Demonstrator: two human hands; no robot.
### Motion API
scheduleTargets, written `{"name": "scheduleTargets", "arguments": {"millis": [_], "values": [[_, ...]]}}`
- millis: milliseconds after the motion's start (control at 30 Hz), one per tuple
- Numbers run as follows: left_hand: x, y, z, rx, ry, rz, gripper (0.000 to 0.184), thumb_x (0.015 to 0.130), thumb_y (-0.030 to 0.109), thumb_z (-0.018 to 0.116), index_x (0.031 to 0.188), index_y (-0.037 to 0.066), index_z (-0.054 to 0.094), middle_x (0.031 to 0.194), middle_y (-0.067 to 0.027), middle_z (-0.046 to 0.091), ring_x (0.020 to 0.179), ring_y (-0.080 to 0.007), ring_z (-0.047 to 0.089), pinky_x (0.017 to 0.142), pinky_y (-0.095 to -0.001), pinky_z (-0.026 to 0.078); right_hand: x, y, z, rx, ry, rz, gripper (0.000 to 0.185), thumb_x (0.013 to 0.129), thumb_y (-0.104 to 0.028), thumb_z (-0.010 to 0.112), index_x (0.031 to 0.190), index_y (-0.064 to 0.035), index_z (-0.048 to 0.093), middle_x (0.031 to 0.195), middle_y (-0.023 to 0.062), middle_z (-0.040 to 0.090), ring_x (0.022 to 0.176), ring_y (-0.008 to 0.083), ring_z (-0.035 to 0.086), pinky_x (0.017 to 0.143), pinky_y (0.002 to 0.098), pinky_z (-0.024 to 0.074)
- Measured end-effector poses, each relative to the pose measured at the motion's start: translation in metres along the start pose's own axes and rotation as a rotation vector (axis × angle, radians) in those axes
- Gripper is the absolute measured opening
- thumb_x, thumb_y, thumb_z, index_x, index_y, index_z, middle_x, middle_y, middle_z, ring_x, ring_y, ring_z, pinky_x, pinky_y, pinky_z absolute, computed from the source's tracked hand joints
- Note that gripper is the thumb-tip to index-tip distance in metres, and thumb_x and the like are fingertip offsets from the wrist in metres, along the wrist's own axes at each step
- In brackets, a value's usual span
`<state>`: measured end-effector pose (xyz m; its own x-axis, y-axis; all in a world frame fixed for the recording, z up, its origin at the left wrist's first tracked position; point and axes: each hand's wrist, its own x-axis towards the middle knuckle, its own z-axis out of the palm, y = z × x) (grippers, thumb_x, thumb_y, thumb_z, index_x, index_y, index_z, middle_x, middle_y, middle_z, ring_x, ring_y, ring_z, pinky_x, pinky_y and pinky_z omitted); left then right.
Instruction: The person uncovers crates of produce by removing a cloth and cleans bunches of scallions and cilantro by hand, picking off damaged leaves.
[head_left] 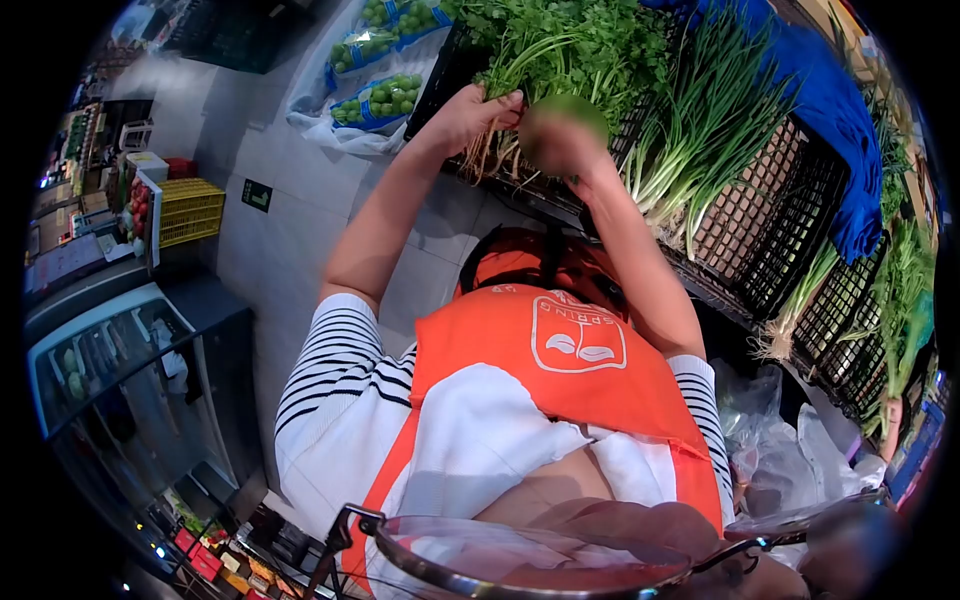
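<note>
At the top of the head view, my left hand (472, 115) is closed on the stems of leafy coriander (570, 45), just above the roots. Pale brown roots (487, 155) hang below the fingers. Close beside it on the right, my right hand (575, 150) is at the lower end of the same greens. A blurred patch covers its fingers, so its grip is hidden. The coriander lies in a black crate. Long spring onions (700, 120) with white root ends lie just right of my right hand.
Bagged green fruit (380, 100) lies on white plastic left of the coriander. Black mesh crates (775, 195) and a blue cloth (850, 130) are on the right. A yellow crate (190, 212) and a glass-topped case (110, 345) stand left. Clear plastic bags (770, 440) lie lower right.
</note>
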<state>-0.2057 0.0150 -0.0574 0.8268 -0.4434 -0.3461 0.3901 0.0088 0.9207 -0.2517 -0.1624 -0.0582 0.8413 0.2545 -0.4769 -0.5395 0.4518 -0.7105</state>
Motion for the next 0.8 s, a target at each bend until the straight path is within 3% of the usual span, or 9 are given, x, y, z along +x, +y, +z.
{"name": "scheduleTargets", "arguments": {"millis": [167,267,367,400,700,800], "values": [[0.0,-0.006,0.005,-0.15,0.073,-0.054,0.034,0.084,0.027,0.06,0.102,-0.001,0.056,0.095,-0.0105,0.061,0.09,-0.0209,0.06,0.082,-0.0337,0.049,0.0,0.0,-0.004,0.039,0.006,-0.016,0.01,0.084,-0.015,0.055,0.079,-0.0077,0.052,0.055,-0.0055,0.04,0.045,0.0048,0.03,0.046,0.0199,0.0237],[-0.005,-0.001,0.012,-0.239,0.147,-0.096,0.031,0.083,0.024,0.061,0.099,-0.002,0.055,0.093,-0.0106,0.061,0.088,-0.0217,0.061,0.076,-0.0338,0.052,0.007,0.008,-0.008,-0.164,0.026,-0.118,0.014,0.083,-0.017,0.059,0.087,-0.0034,0.058,0.06,-0.0034,0.051,0.052,0.0036,0.042,0.05,0.0182,0.0319],[-0.003,-0.001,0.001,-0.314,-0.045,-0.175,0.028,0.082,0.021,0.061,0.097,-0.002,0.055,0.09,-0.0114,0.061,0.084,-0.0222,0.062,0.071,-0.0331,0.054,0.002,0.007,-0.003,-0.397,-0.048,-0.399,0.021,0.081,-0.018,0.063,0.093,-0.0014,0.061,0.07,0.001,0.061,0.062,0.0044,0.052,0.058,0.0181,0.0394],[0.0,-0.003,-0.003,-0.328,-0.051,-0.235,0.027,0.083,0.018,0.06,0.098,-0.003,0.055,0.089,-0.012,0.061,0.079,-0.0228,0.063,0.07,-0.033,0.054,0.002,0.007,-0.002,-0.473,-0.03,-0.403,0.019,0.081,-0.019,0.063,0.088,-0.0006,0.063,0.076,0.0035,0.065,0.068,0.0057,0.055,0.063,0.0202,0.043],[0.012,-0.021,-0.009,-0.288,-0.111,-0.276,0.028,0.083,0.016,0.059,0.101,-0.004,0.056,0.091,-0.0127,0.062,0.081,-0.0229,0.063,0.074,-0.0325,0.054,0.017,0.02,-0.015,-0.715,-0.066,-0.513,0.02,0.079,-0.022,0.065,0.082,-0.0016,0.065,0.074,0.0041,0.064,0.066,0.0069,0.054,0.062,0.023,0.0433],[0.01,-0.017,-0.001,-0.302,-0.046,-0.255,0.03,0.083,0.015,0.06,0.104,-0.005,0.055,0.094,-0.0127,0.061,0.083,-0.0212,0.063,0.073,-0.0311,0.054,0.017,0.014,-0.016,-0.732,0.104,-0.476,0.021,0.079,-0.022,0.065,0.083,-0.0016,0.064,0.076,0.0055,0.064,0.068,0.008,0.054,0.062,0.0235,0.0433]]}}
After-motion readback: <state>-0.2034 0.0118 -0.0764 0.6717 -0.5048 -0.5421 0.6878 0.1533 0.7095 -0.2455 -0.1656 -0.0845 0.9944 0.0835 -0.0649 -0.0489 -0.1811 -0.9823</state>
